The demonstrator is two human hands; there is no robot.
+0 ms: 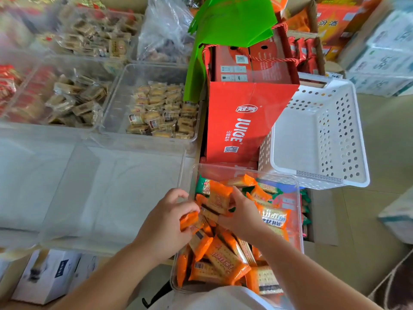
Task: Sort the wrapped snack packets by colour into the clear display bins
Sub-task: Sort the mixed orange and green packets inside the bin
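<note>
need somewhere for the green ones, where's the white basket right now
In the head view the white perforated basket sits right of centre, tilted, beside the red juice box and just beyond the clear bin of orange packets.

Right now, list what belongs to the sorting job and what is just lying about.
Job: orange packets, green packet, their clear bin, empty clear bin, left hand, right hand.
Lying about: white basket, red juice box, green bag.

Beige floor; seemingly daylit
</note>
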